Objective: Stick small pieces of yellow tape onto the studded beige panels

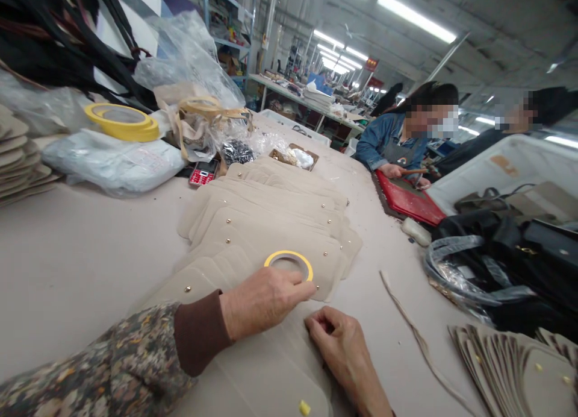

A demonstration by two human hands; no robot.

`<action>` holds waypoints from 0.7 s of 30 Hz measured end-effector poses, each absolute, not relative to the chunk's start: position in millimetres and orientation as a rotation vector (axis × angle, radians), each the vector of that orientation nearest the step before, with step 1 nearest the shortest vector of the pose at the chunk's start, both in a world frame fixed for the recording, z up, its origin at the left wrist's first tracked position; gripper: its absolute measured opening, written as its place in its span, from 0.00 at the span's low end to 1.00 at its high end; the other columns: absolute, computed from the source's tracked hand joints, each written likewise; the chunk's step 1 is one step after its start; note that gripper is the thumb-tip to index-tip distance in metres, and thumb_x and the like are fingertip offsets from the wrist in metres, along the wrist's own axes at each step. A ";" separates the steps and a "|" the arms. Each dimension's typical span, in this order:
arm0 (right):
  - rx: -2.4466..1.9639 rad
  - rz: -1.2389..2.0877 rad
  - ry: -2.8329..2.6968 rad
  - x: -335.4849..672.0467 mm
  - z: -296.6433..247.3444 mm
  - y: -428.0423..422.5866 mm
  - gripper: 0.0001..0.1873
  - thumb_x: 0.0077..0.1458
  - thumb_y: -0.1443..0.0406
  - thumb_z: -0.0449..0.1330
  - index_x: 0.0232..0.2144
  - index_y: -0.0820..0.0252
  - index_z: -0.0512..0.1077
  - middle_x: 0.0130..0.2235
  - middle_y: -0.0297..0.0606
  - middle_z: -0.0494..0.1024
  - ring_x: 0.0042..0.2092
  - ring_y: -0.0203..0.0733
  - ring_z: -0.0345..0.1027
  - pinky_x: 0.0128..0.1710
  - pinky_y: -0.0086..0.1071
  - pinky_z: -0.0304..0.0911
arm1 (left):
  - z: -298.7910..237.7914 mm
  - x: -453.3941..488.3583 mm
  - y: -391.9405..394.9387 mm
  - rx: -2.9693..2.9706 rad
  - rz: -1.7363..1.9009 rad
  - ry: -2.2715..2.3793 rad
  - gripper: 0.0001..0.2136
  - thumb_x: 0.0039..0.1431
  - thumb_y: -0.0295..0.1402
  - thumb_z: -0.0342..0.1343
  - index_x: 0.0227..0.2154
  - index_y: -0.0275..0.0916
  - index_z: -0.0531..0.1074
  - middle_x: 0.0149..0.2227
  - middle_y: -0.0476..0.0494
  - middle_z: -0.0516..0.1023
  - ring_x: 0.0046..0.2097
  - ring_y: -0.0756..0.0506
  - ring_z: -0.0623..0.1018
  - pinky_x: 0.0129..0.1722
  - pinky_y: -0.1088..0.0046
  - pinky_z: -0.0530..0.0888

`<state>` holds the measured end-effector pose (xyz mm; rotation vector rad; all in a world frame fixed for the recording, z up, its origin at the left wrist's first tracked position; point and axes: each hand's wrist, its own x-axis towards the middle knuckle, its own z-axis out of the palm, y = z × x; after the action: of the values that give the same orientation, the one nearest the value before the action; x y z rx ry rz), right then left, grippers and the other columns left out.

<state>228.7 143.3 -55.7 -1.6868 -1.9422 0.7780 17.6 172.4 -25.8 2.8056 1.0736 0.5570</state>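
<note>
My left hand (266,301), in a brown cuff and a flower-patterned sleeve, is closed on the near edge of a roll of yellow tape (286,253). The roll lies over spread beige panels (275,224) with small metal studs. Just below and to the right is my right hand (344,348), its thumb and fingers pinched together by the edge of the nearest panels (266,369). What it pinches, if anything, is too small to make out. A small yellow piece of tape (304,408) sits on the nearest panel.
Fanned beige panels (510,363) with yellow bits lie at right, near a beige strip (419,338) and black bags (492,254). At left are stacked panels (20,158) and more tape rolls (121,122). A co-worker (392,134) works beside a red board (406,197).
</note>
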 end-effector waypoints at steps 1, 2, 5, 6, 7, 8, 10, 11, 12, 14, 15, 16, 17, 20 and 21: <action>-1.636 0.807 -1.894 228.7 -55.3 143.1 0.10 0.54 0.62 0.59 0.24 0.57 0.75 0.23 0.33 0.77 0.26 0.39 0.70 0.27 0.29 0.61 | -28.0 17.9 172.1 2.794 0.601 1.058 0.06 0.66 0.26 0.47 0.42 0.38 0.66 0.30 0.49 0.72 0.30 0.46 0.74 0.29 0.73 0.70; -1.571 0.808 -1.842 228.4 -54.8 143.2 0.10 0.56 0.61 0.58 0.28 0.57 0.77 0.27 0.34 0.79 0.28 0.40 0.71 0.29 0.29 0.64 | -30.5 18.5 171.4 2.782 0.654 1.037 0.08 0.67 0.27 0.47 0.47 0.38 0.65 0.31 0.49 0.73 0.31 0.46 0.75 0.29 0.73 0.71; -1.336 0.633 -1.786 225.6 -52.2 144.3 0.09 0.58 0.63 0.58 0.39 0.59 0.76 0.35 0.39 0.81 0.34 0.40 0.73 0.34 0.29 0.68 | -37.1 20.9 168.9 2.735 0.815 0.955 0.18 0.68 0.28 0.47 0.59 0.34 0.54 0.37 0.44 0.77 0.38 0.46 0.78 0.36 0.72 0.75; -1.255 0.541 -1.816 224.0 -51.0 144.6 0.09 0.58 0.65 0.59 0.40 0.59 0.75 0.36 0.39 0.80 0.35 0.40 0.74 0.35 0.29 0.69 | -38.3 21.6 168.1 2.714 0.838 0.935 0.20 0.68 0.28 0.47 0.60 0.34 0.52 0.39 0.42 0.77 0.40 0.46 0.79 0.38 0.72 0.75; -1.179 0.452 -1.858 222.1 -49.7 145.0 0.09 0.58 0.67 0.59 0.41 0.59 0.74 0.37 0.39 0.80 0.36 0.39 0.74 0.35 0.29 0.69 | -39.0 22.3 167.5 2.690 0.842 0.923 0.20 0.68 0.28 0.47 0.60 0.34 0.51 0.40 0.42 0.78 0.41 0.46 0.79 0.38 0.72 0.75; -1.110 0.373 -1.901 220.3 -48.5 145.4 0.09 0.58 0.69 0.58 0.42 0.58 0.74 0.36 0.39 0.80 0.36 0.38 0.74 0.36 0.29 0.69 | -39.1 22.9 166.9 2.669 0.837 0.917 0.19 0.68 0.29 0.48 0.59 0.34 0.52 0.41 0.41 0.78 0.41 0.46 0.79 0.39 0.73 0.75; -1.012 0.257 -1.976 217.0 -46.6 146.0 0.11 0.58 0.72 0.57 0.42 0.58 0.73 0.37 0.39 0.80 0.38 0.38 0.74 0.38 0.29 0.70 | -38.6 24.2 166.0 2.638 0.813 0.920 0.17 0.69 0.30 0.47 0.58 0.35 0.53 0.41 0.41 0.77 0.41 0.46 0.79 0.38 0.73 0.75; -0.989 0.219 -2.010 215.7 -46.0 146.2 0.11 0.58 0.73 0.56 0.41 0.58 0.73 0.36 0.39 0.80 0.37 0.37 0.74 0.39 0.29 0.70 | -38.2 24.8 165.5 2.630 0.802 0.924 0.16 0.69 0.30 0.47 0.56 0.35 0.54 0.41 0.41 0.77 0.41 0.46 0.79 0.38 0.73 0.75; -0.980 0.187 -2.036 214.6 -45.6 146.3 0.11 0.58 0.74 0.56 0.40 0.58 0.73 0.35 0.39 0.80 0.37 0.37 0.74 0.38 0.29 0.70 | -37.9 25.4 165.0 2.629 0.791 0.925 0.14 0.69 0.30 0.47 0.55 0.35 0.56 0.41 0.41 0.77 0.41 0.46 0.78 0.38 0.73 0.75; -0.989 0.126 -2.062 213.0 -45.2 146.2 0.10 0.58 0.75 0.55 0.37 0.58 0.72 0.32 0.37 0.79 0.34 0.36 0.74 0.36 0.28 0.69 | -37.5 26.6 164.0 2.637 0.758 0.921 0.10 0.69 0.28 0.46 0.51 0.36 0.59 0.39 0.43 0.76 0.40 0.46 0.77 0.38 0.74 0.74; -0.999 0.091 -2.062 212.5 -45.0 146.1 0.09 0.57 0.74 0.55 0.36 0.58 0.72 0.30 0.36 0.79 0.32 0.36 0.73 0.34 0.27 0.69 | -37.3 27.1 163.6 2.640 0.734 0.924 0.09 0.68 0.27 0.46 0.49 0.37 0.60 0.38 0.44 0.75 0.39 0.47 0.77 0.38 0.74 0.73; -1.008 0.052 -2.054 212.0 -44.8 145.8 0.09 0.57 0.74 0.55 0.34 0.58 0.72 0.29 0.35 0.78 0.30 0.35 0.73 0.32 0.27 0.68 | -37.0 27.4 163.4 2.645 0.712 0.935 0.07 0.67 0.26 0.46 0.46 0.37 0.61 0.37 0.45 0.74 0.37 0.47 0.76 0.36 0.74 0.73; -1.015 0.015 -2.041 211.5 -44.5 145.6 0.09 0.56 0.74 0.55 0.33 0.57 0.72 0.27 0.34 0.78 0.29 0.35 0.73 0.31 0.26 0.67 | -36.6 27.7 163.3 2.649 0.685 0.957 0.06 0.66 0.25 0.46 0.44 0.38 0.62 0.36 0.46 0.74 0.35 0.47 0.75 0.34 0.74 0.72; -1.021 -0.044 -2.001 209.7 -43.9 144.2 0.09 0.54 0.75 0.55 0.31 0.58 0.72 0.26 0.34 0.78 0.26 0.34 0.72 0.29 0.25 0.66 | -35.3 27.9 164.2 2.656 0.591 1.065 0.04 0.64 0.23 0.47 0.38 0.39 0.63 0.33 0.48 0.71 0.31 0.47 0.72 0.28 0.74 0.69; -1.037 -0.025 -1.985 208.8 -43.8 143.4 0.09 0.54 0.74 0.55 0.30 0.58 0.73 0.25 0.34 0.78 0.26 0.33 0.71 0.28 0.24 0.66 | -35.2 28.0 164.5 2.661 0.572 1.097 0.04 0.63 0.23 0.47 0.36 0.39 0.63 0.32 0.49 0.71 0.30 0.47 0.71 0.27 0.74 0.68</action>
<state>208.8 143.4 -43.8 -1.0366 -1.9855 -0.0251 28.0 164.5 -35.2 2.6608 1.0973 0.5720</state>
